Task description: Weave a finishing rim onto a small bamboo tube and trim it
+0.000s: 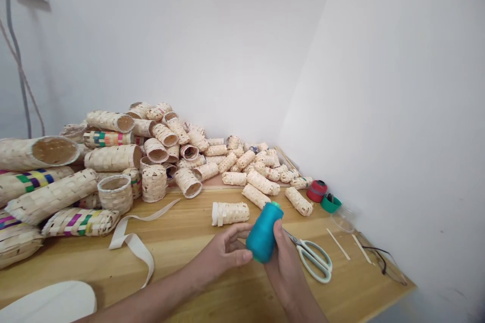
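Observation:
A cone of teal thread (263,234) with green ends is held up tilted above the front part of the wooden table. My right hand (284,267) is closed round its right side, thumb along the thread. From the left, my left hand (227,250) meets the cone: the thumb touches its lower edge and the curled fingers reach partly behind it. Just right of my right hand lie scissors (312,257) with pale handles, their blades partly hidden. A small woven bamboo tube (231,213) with a white band at one end lies behind my hands.
Many woven tubes (113,156) are heaped at the left and back. A white ribbon (132,242) curls at left, near a white rounded object (53,303). At right are a red roll (317,191), a green cup (331,204), thin strips (338,244) and glasses (384,262). Walls close the back and right.

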`<state>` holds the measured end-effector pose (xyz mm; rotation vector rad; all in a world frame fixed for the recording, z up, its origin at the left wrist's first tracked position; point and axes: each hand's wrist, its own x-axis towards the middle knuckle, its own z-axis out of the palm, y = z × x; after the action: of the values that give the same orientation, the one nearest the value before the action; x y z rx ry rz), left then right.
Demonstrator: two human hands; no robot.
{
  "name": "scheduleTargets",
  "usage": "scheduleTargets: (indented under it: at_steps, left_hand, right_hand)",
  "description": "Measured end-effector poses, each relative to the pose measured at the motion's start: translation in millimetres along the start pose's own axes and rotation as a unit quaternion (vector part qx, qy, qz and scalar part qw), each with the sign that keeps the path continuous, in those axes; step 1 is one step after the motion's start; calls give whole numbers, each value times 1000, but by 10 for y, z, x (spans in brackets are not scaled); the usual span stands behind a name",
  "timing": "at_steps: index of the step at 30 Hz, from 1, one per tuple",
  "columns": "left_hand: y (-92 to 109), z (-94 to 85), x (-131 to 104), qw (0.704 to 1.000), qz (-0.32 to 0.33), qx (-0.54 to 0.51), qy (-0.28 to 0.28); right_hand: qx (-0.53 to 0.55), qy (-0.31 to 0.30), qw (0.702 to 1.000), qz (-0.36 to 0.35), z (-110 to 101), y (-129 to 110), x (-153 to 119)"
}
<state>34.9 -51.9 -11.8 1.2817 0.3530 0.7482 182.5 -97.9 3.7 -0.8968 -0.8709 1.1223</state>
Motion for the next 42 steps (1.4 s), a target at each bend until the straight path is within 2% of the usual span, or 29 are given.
scheduleTargets:
  at_steps: [3, 6, 10, 13, 19, 22, 25, 28, 30, 37, 42]
  left_hand:
    - [-23, 38, -9, 1000, 22, 7, 17]
    - [3, 96, -40, 993, 52, 74, 74]
    - [66, 125, -103, 949, 147, 246, 132]
    - [116, 122, -140, 925, 180, 307, 131]
    - [190, 147, -131, 946, 178, 257, 83]
    - [176, 151, -89, 975, 128, 157, 96]
    - [158, 144, -56, 985, 87, 87, 121]
    - [153, 146, -54, 982, 79, 105, 134]
    - [153, 158, -66, 979, 71, 136, 133]
    - [163, 219, -112, 976, 73, 185, 92]
    - [192, 217, -114, 978, 74, 175, 84]
  right_hand:
    - [77, -35, 994, 63, 49, 5, -17]
    - [110, -73, 988, 81, 81, -6, -42]
    - [96, -99, 989, 53, 105, -34, -83]
    - [77, -105, 990, 47, 112, -55, -113]
    - [63, -85, 990, 93, 42, -19, -136]
    - [66, -72, 990, 100, 15, 26, -135]
    - [111, -61, 984, 127, 26, 37, -116]
    - [210, -12, 967, 141, 39, 10, -88]
    - [263, 0, 953, 147, 35, -10, -77]
    - [329, -27, 927, 178, 3, -9, -80]
    - [330, -43, 927, 172, 31, -30, -75]
